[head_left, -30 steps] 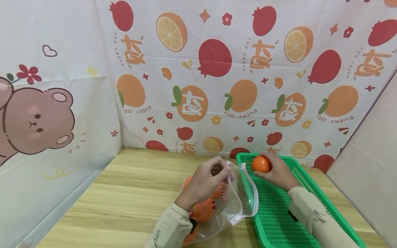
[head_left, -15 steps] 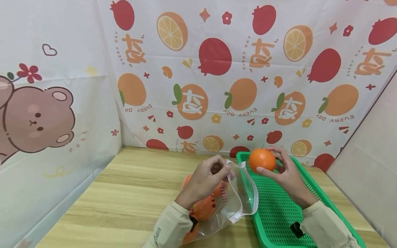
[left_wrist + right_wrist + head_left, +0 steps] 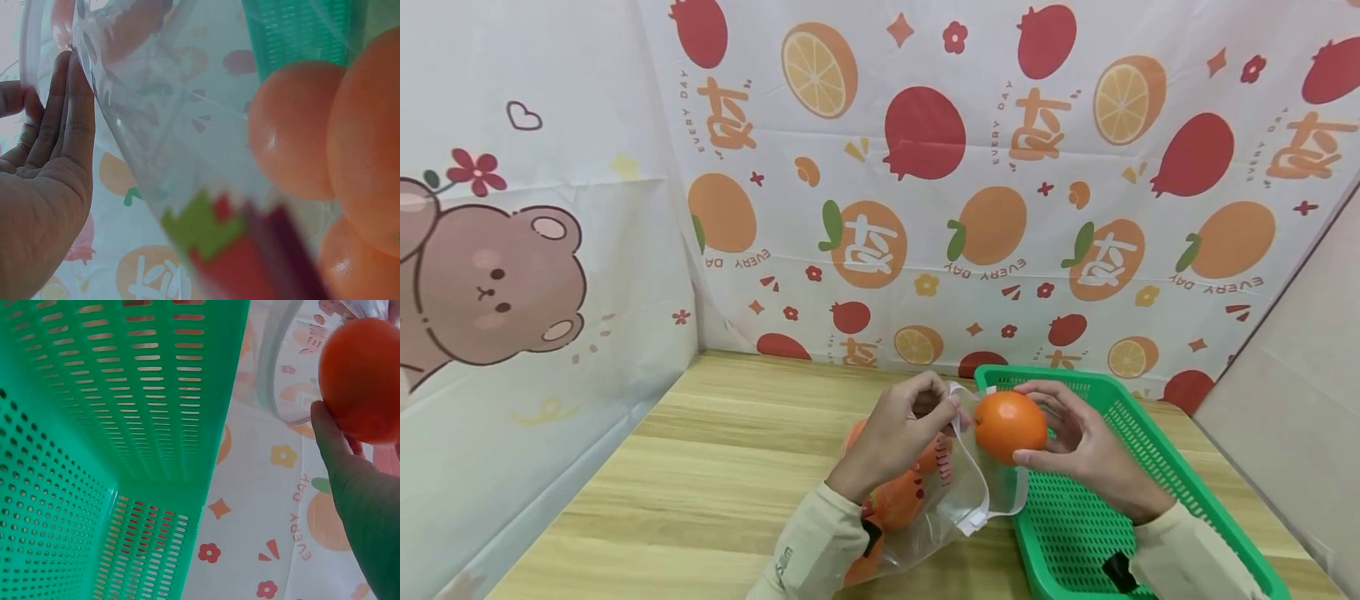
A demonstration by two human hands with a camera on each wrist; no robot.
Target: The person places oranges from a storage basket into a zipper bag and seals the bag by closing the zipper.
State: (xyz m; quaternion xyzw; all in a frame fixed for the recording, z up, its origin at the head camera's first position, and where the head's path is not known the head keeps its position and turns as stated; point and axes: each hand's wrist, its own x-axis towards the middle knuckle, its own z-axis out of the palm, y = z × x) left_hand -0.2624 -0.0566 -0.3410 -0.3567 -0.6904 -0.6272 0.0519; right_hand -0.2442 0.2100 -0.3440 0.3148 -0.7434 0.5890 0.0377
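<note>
My left hand (image 3: 898, 429) pinches the white-edged rim of a clear plastic zip bag (image 3: 925, 525) between thumb and fingers. Several oranges (image 3: 897, 502) lie inside the bag; the left wrist view shows these oranges (image 3: 297, 131) close up through the film, beside a blurred red and green print. My right hand (image 3: 1086, 446) grips a single orange (image 3: 1009, 427) at the bag's mouth, above the left rim of a green basket (image 3: 1078, 500). In the right wrist view, this orange (image 3: 365, 381) hides part of the fingers, and the bag's pale rim (image 3: 269, 375) shows beside it.
The basket's perforated walls (image 3: 156, 381) stand to the right of the bag. Bare wooden table (image 3: 662, 492) extends to the left. A fruit-printed cloth (image 3: 925, 233) hangs at the back, with a bear-printed cloth (image 3: 497, 283) on the left.
My right hand has lifted the orange from the basket's far end and carried it left to the bag's mouth. The left hand keeps its hold on the bag's rim.
</note>
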